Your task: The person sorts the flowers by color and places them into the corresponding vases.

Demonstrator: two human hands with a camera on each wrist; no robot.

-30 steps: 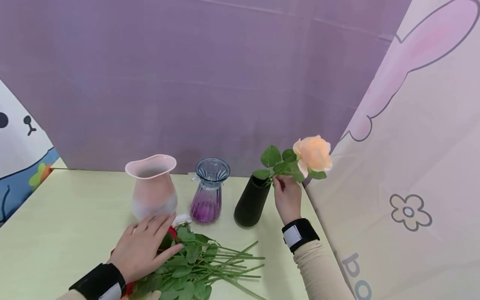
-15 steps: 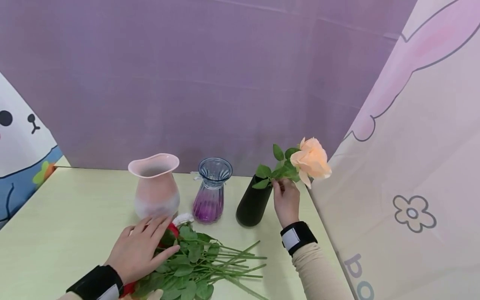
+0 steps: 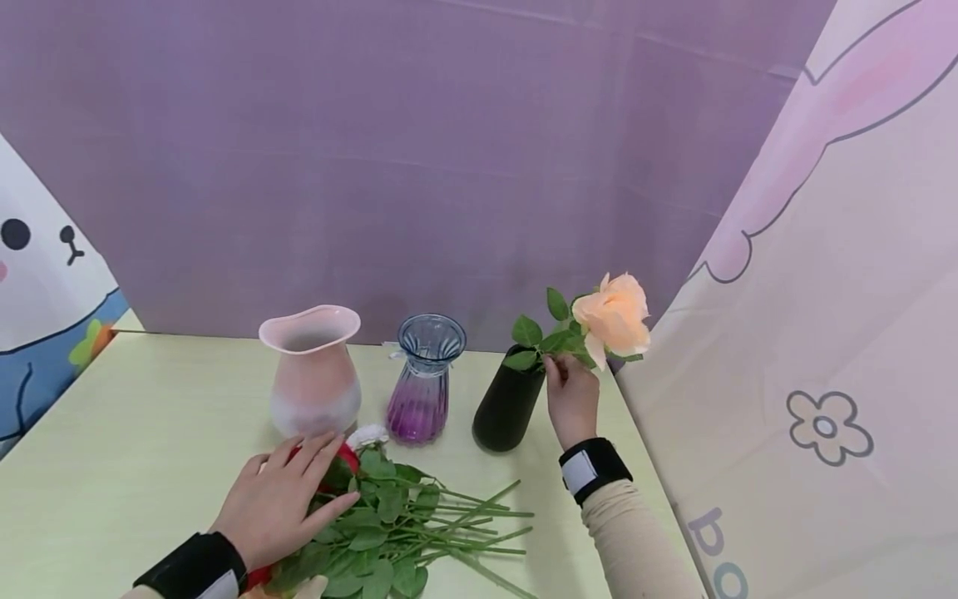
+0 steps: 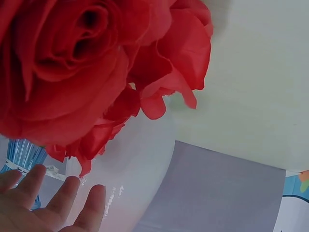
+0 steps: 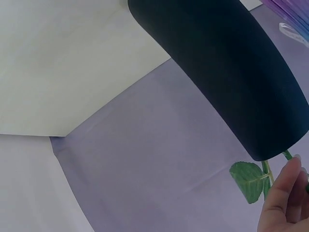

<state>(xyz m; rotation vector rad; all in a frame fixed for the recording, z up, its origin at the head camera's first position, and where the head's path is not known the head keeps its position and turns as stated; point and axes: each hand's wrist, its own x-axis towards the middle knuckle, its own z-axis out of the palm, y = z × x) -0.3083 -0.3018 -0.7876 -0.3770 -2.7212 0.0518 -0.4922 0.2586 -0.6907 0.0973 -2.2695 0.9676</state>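
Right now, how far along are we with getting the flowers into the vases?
Done: nothing fully set yet; the pink vase and purple glass vase show no flowers. In hand: the right hand pinches the peach rose by its stem, which runs into the black vase. Left: the left hand rests flat on the bunch of stems lying on the table, red rose included.

This looks like a staged set rather than a lived-in room: a pale yellow-green table (image 3: 150,433) stands boxed in by a plain purple backdrop (image 3: 419,158). Cartoon panels flank it, a bear (image 3: 37,274) on one side and a rabbit with flowers (image 3: 823,249) on the other.
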